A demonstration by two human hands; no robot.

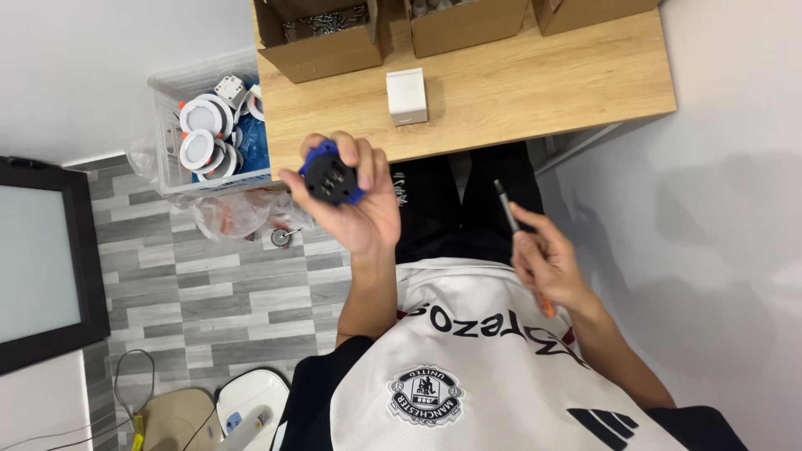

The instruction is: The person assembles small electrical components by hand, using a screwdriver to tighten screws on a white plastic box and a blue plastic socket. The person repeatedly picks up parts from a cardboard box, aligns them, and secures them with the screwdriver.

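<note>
Left hand point(355, 209) gripping a blue-black round part point(331, 177), right hand point(547, 259) pinching a screwdriver point(507, 207) — white box point(407, 96) at twelve o'clock, bin of white fittings point(209, 134) at ten.

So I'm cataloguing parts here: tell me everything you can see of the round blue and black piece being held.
The round blue and black piece looks plastic: a blue outer body around a black circular face with small dark recesses. The left hand holds it up in front of the wooden table's edge, fingers wrapped round its rim, face turned toward the camera.
</note>
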